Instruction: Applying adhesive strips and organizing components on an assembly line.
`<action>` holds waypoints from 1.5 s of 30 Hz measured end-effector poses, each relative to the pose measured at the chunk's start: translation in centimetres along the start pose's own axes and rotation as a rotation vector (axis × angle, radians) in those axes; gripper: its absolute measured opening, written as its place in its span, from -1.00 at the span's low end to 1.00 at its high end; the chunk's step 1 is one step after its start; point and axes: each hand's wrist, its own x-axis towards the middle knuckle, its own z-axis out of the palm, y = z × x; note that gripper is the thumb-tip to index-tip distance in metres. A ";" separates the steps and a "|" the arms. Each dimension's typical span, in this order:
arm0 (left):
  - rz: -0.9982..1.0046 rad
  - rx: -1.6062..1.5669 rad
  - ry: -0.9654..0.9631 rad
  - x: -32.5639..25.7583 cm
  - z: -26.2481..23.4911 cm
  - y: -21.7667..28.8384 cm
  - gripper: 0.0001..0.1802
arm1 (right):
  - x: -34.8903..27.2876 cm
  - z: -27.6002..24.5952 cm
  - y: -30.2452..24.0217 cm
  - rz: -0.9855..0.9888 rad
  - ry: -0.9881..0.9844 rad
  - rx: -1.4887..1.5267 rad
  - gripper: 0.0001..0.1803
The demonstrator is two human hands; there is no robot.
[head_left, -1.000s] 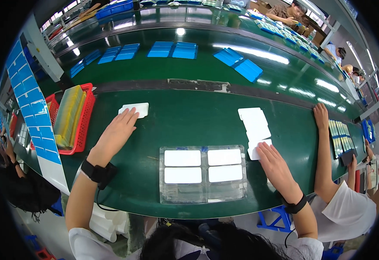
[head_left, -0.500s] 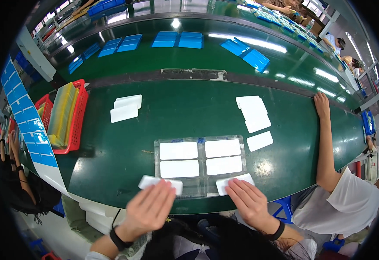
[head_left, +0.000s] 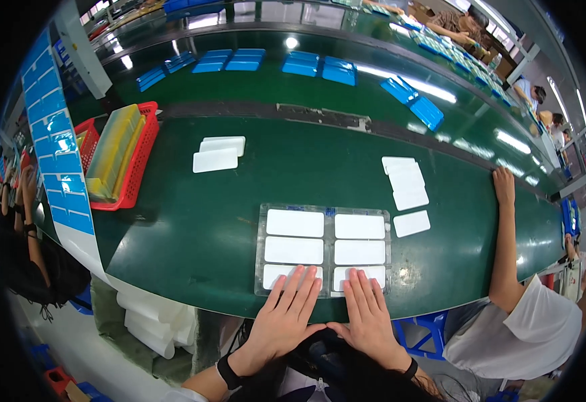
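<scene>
A clear tray [head_left: 328,254] lies near the table's front edge, with white rectangular cards [head_left: 295,223] set in two columns of compartments. My left hand [head_left: 286,318] rests flat, fingertips on the front left white card [head_left: 271,273], which is partly covered by them. On the front right white card [head_left: 377,273] lie the outstretched fingers of my right hand [head_left: 367,315]. Both hands are open, with the thumbs almost meeting between them.
Loose white cards lie beyond the tray at left [head_left: 215,161] and right [head_left: 410,191]. A red basket [head_left: 136,161] of yellowish sheets stands at left, beside a strip of blue film [head_left: 62,151]. A co-worker's arm [head_left: 504,234] rests at right. Blue plates [head_left: 320,67] lie on the far belt.
Both hands have moved inward, bringing the two held white cards into the tray's front compartments. The fingers have flattened onto them. The whole view has shifted somewhat.
</scene>
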 end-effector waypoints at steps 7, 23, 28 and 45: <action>0.035 -0.101 0.169 -2.7 -1.0 -2.3 -0.33 | 0.2 1.4 -0.5 -0.108 0.048 0.019 -0.25; -1.011 -0.069 1.198 -25.9 -11.9 -38.2 -0.22 | -0.1 1.9 -0.3 0.000 0.214 0.184 -0.36; -1.058 -0.371 0.985 -27.0 -12.6 -41.6 -0.47 | 0.2 1.6 -0.5 0.051 0.280 0.172 -0.38; -0.506 -0.656 1.186 -18.9 -16.9 -8.7 -0.94 | 17.7 -6.9 -24.5 -0.897 0.403 0.520 -0.67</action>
